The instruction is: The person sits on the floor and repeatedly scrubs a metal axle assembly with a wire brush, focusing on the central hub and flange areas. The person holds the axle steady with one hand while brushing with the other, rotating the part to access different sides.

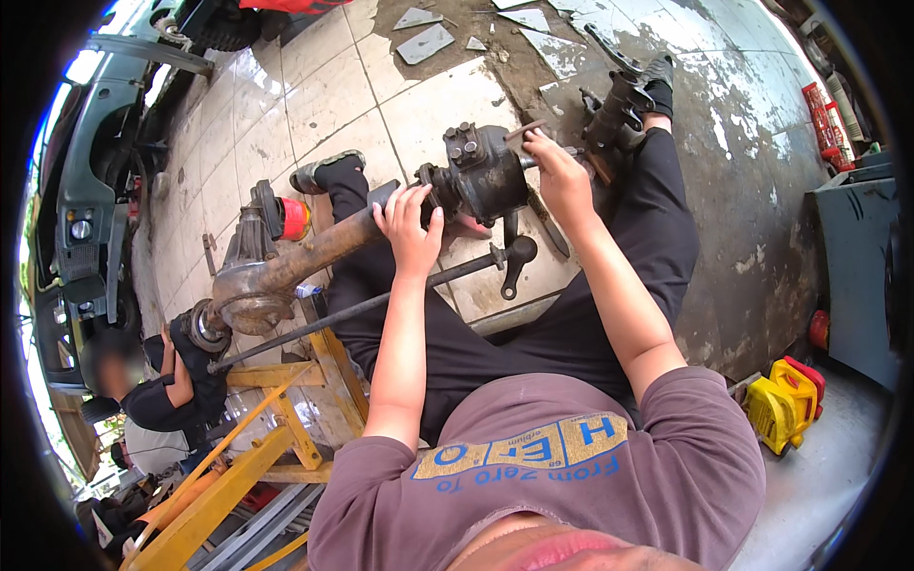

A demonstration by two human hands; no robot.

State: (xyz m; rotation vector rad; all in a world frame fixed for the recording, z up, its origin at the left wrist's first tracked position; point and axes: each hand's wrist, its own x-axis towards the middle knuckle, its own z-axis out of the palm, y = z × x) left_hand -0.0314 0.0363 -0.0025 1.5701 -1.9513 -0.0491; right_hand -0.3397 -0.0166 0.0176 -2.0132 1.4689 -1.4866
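Both hands (411, 228) (557, 171) closed on axle knuckle (481, 171).

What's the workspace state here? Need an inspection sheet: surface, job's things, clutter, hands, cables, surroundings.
Surface: tiled floor, stained, with broken patches.
Job's things: rusty axle housing on a yellow stand; dark knuckle assembly at its near end; long steering rod beneath.
Clutter: tile shards; yellow tool on the floor.
Hands: left hand grips the housing by the knuckle; right hand on the knuckle's far side.
Cables: nothing seen.
Surroundings: parked vehicle at left; a co-worker at the axle's far end.
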